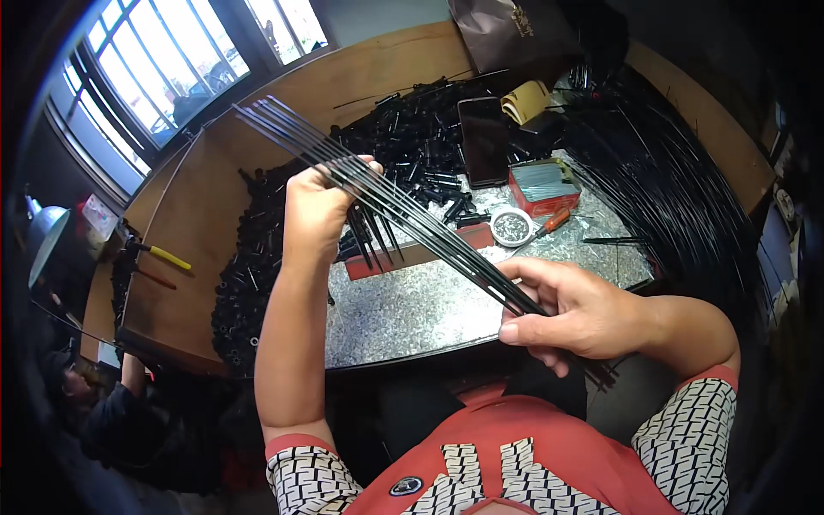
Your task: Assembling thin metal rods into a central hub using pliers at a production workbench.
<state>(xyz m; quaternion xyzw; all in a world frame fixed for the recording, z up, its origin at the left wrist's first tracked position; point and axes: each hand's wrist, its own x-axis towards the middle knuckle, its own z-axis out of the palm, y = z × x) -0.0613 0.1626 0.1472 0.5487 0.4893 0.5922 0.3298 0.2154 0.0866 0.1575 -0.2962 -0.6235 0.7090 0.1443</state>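
A bundle of long, thin black rods (pixel 438 236) slants across the front of me, its far end up at the left and its near end at the lower right. My left hand (pixel 316 210) is closed around the upper part of the rods. Below its fingers several shorter black pointed pieces (pixel 371 233) hang down; whether that hand holds them too I cannot tell. Closer to my body, my right hand (pixel 584 311) grips the lower part, thumb on one side and fingers on the other. The rod ends stick out beneath it.
Black tubular parts (pixel 403 129) are heaped along the back and left of the speckled tabletop (pixel 395 318). A phone (pixel 483 142), a red box (pixel 536 206) of thin rods, a white bowl (pixel 506 242), an orange-handled tool (pixel 558 220) and long black rods (pixel 678 172) lie beyond. Another person (pixel 129 421) sits left.
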